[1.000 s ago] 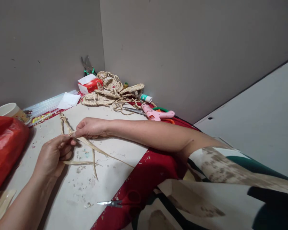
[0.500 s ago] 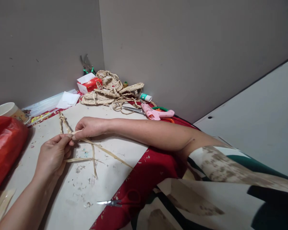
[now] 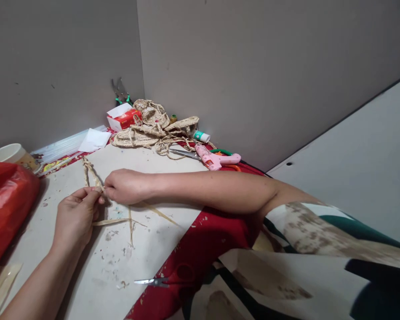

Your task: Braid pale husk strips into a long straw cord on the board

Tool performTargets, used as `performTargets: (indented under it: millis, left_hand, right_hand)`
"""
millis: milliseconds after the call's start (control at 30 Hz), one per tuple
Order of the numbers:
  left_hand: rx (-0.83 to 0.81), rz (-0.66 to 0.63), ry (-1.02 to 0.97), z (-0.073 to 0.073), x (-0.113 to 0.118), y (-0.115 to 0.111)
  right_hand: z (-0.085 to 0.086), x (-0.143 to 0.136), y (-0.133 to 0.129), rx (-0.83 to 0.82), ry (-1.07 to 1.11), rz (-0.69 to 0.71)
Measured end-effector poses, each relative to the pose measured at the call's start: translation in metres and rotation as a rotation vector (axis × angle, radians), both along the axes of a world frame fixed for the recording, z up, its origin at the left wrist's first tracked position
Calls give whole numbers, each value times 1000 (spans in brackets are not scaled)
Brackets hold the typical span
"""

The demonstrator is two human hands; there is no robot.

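A pale braided straw cord (image 3: pixel 88 170) lies on the white board, and its near end runs into the fingers of my left hand (image 3: pixel 77 212), which pinch it between thumb and forefinger. Just right of that pinch, my right hand (image 3: pixel 128 186) is closed with its back toward me; its fingertips are mostly hidden, at the strands beside the braid. Loose flat straw strands (image 3: pixel 130 229) trail from under both hands across the board. Some of these strands pass beneath the right hand and wrist.
Small red-handled scissors (image 3: pixel 153 282) lie at the board's near edge. Behind my right forearm are a pink glue gun (image 3: pixel 216 158), a glue stick tube (image 3: pixel 202 136) and coiled braided cord (image 3: pixel 136 135). A red plastic bag (image 3: pixel 10 204) and paper cup (image 3: pixel 11 154) stand left; pliers (image 3: pixel 121 92) lean behind.
My right hand has turned over so its back faces me, and it has dropped slightly, covering more of the strands. My left hand keeps its pinch in nearly the same place.
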State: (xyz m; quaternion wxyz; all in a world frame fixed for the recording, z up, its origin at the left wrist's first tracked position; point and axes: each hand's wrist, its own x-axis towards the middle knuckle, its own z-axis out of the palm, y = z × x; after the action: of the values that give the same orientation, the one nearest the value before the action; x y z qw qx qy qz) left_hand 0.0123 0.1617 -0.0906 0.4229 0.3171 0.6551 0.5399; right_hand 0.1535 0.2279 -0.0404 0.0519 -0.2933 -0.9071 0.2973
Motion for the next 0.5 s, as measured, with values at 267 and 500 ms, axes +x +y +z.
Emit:
performTargets:
  millis: [267, 500]
  left_hand:
    - [-19, -48, -60, 8, 3, -3]
    - [-54, -99, -86, 6, -5, -3]
  right_hand:
    - [-13, -4, -13, -27, -33, -41]
    - [-3, 7, -19, 52, -54, 71]
